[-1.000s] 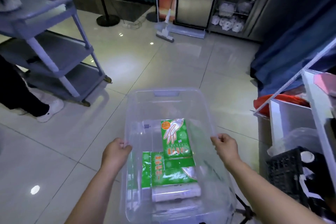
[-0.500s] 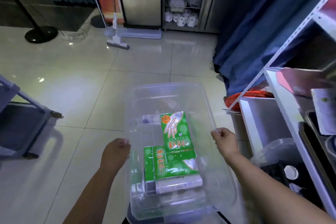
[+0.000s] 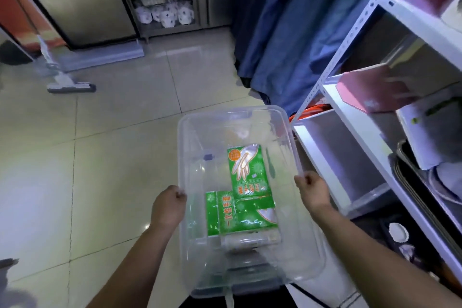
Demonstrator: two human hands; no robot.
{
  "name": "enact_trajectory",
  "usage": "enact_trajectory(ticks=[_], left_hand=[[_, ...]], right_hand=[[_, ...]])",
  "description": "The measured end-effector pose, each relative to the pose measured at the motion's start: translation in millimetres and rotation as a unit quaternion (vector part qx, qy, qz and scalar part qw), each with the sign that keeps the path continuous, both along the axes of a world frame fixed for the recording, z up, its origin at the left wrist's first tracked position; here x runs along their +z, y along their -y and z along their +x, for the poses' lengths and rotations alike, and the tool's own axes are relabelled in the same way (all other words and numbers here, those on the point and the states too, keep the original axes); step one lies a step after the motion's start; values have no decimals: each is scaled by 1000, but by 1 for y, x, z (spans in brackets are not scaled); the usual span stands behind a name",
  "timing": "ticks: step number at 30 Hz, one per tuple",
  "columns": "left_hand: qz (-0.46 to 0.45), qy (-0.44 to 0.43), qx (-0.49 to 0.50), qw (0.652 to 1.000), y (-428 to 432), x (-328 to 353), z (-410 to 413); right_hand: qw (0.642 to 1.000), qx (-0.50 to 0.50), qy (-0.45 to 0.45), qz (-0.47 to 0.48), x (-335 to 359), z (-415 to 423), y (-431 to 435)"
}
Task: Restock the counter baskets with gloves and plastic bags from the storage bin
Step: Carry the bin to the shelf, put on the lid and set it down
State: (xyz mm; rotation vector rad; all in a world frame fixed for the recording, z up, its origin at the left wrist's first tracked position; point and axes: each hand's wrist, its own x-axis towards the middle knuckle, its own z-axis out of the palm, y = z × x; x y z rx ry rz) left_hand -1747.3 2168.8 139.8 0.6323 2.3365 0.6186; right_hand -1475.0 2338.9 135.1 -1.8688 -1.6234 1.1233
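Note:
I carry a clear plastic storage bin (image 3: 200, 122) in front of me above the tiled floor. My left hand (image 3: 168, 206) grips its left rim and my right hand (image 3: 312, 189) grips its right rim. Inside lie two green glove packs: one (image 3: 247, 169) showing a printed hand lies lengthwise, and the other (image 3: 240, 214) lies crosswise under its near end. A pale roll of plastic bags (image 3: 250, 240) lies at the near end of the bin, blurred through the plastic.
A white metal shelf rack (image 3: 350, 120) stands close on the right, holding pink boxes (image 3: 370, 90) and trays. A blue curtain (image 3: 287, 32) hangs ahead. A floor squeegee (image 3: 70, 85) and steel cabinets (image 3: 87, 0) stand at the far left.
The view has swung to the right with the bin. The grey cart has left the view, and the white shelf rack has come much closer on the right. Both hands keep their grip.

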Motion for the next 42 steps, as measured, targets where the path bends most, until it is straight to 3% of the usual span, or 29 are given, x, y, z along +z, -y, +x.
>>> enact_trajectory(ticks=[5,11,20,29,42], left_hand=[[-40,14,-43,998,-94,-38,-12],[-98,100,-26,990,-189,-107,-17],[-184,157,-7,970,-288,-287,-29],[-196,200,16,960,-341,-464,-36],[-174,95,-74,977,-356,-514,-19]], right_hand=[[999,-18,36,-8,-32,-3,-71],[995,10,80,-62,-114,-1,-165],[981,-61,72,-168,-282,-12,-264],[977,-67,115,-165,-441,-23,-324],[976,-51,157,-143,-515,-28,-347]])
